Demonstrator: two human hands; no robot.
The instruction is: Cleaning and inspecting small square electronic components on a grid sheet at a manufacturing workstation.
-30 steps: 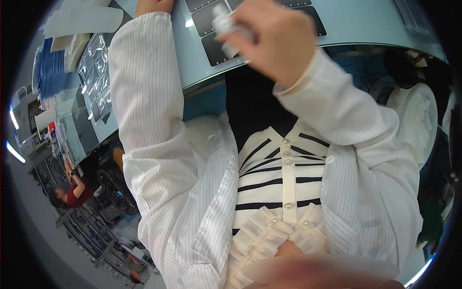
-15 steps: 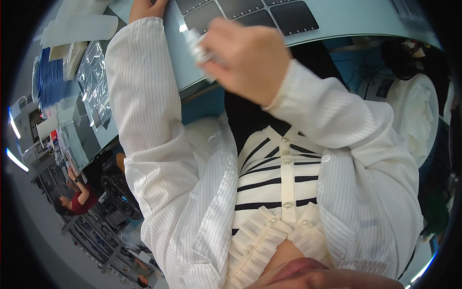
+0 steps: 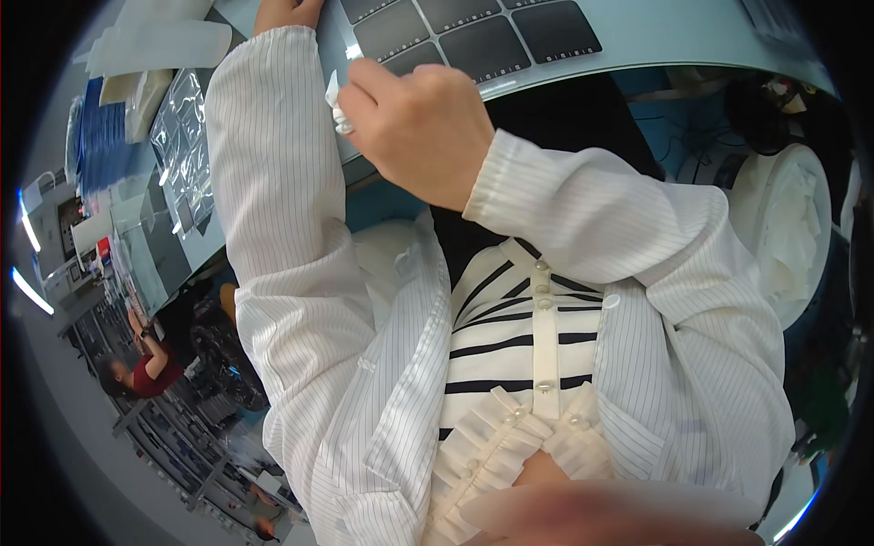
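Note:
My right hand (image 3: 414, 132) is closed around a crumpled white wipe (image 3: 333, 94), whose ends stick out past the fingers. It is over the near edge of the pale table, in front of several dark, glossy rounded-rectangle panels (image 3: 484, 49). These lie in rows, with small light marks along their edges. My left hand (image 3: 289, 13) rests by the panels' left side at the top of the view. Its fingertips are cut off by the frame, so their pose is hidden.
Left of my arm lie clear plastic bags (image 3: 185, 146), a stack of blue sheets (image 3: 102, 136) and translucent white sheets (image 3: 164, 47). A round white bin with a liner (image 3: 790, 232) stands at the right, below the table edge (image 3: 692, 68). Another person (image 3: 146, 369) sits far left.
My right hand has moved left with the white wipe, uncovering more of the dark panels. The left hand stays in nearly the same place.

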